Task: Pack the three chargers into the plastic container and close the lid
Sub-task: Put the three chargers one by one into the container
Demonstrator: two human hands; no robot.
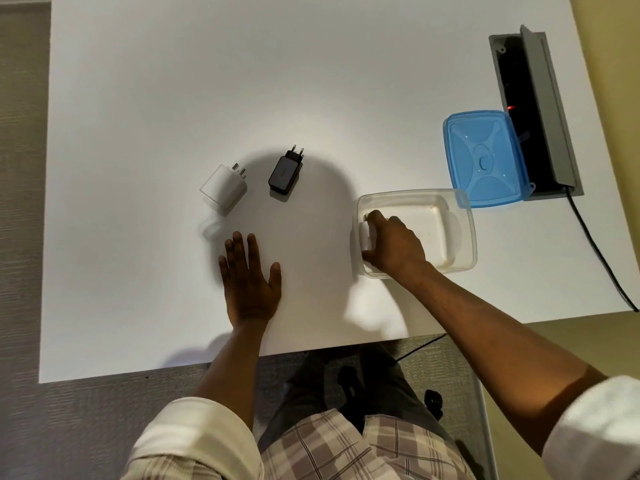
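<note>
Right hand [393, 244] is down inside the clear plastic container [464, 233], at its left end, fingers closed around a small white charger [365, 233]. Charger is mostly covered by the hand; only a white edge and what looks like the prongs show. Can't tell if it's touching the container floor.

Left hand [250, 278] lies flat on the white table [173, 81], palm down, fingers spread, holding nothing. It sits near the table's near edge, left of the container.

Two chargers are out on the table, beyond the left hand: a white cube charger [223, 188] on the left, a black charger [284, 174] just beside it on the right. Prongs on both point to the far side. They are close but not touching.

Blue lid [485, 161] is off, lying just beyond the container's far-right corner, and it overlaps that corner slightly. Its right edge hangs over the open grey cable box [540, 109] recessed in the table. A black cable [595, 244] runs from the box off the near-right table edge.
</note>
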